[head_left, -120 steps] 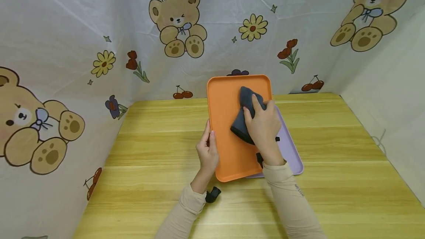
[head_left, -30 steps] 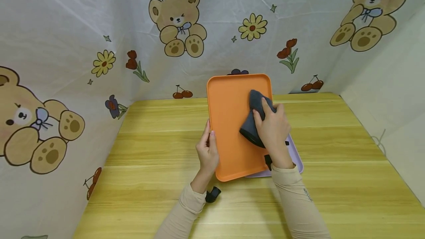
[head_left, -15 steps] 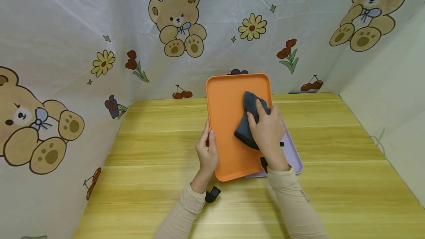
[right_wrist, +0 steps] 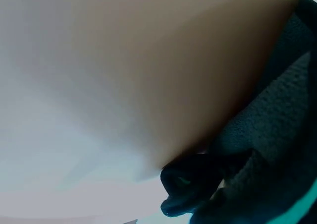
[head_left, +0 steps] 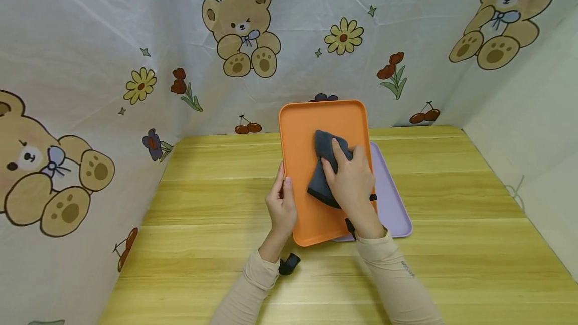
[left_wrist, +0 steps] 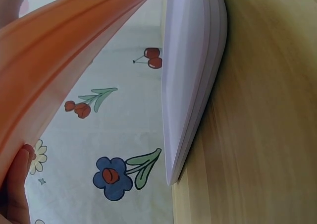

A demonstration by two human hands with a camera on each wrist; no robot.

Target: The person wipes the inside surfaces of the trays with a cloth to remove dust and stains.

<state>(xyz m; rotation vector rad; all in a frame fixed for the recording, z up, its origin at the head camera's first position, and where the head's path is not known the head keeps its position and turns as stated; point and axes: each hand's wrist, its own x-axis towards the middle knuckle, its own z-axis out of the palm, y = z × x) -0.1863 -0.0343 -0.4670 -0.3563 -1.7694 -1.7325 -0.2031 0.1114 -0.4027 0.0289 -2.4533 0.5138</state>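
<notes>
An orange tray (head_left: 300, 139) is held tilted up above the table in the head view. My left hand (head_left: 282, 204) grips its left edge, thumb on the near side. My right hand (head_left: 351, 179) holds a folded dark grey cloth (head_left: 322, 179) with a black border against the tray's inner face, near the middle. In the left wrist view the orange tray (left_wrist: 54, 50) slants across the upper left, with a fingertip at its edge. The right wrist view shows the dark cloth (right_wrist: 270, 130) close up at the right; the hand itself is blurred.
A lilac tray (head_left: 393, 199) lies on the wooden table (head_left: 460, 204) behind the orange one, partly covered by it. In the left wrist view, the lilac tray (left_wrist: 188, 60) has stacked-looking rims. Bear-print fabric (head_left: 298, 9) hangs at the back and left. Black straps sit at both wrists.
My right hand and the cloth have slid left and slightly down across the orange tray, uncovering more of the lilac tray. The left hand and the orange tray stay nearly still.
</notes>
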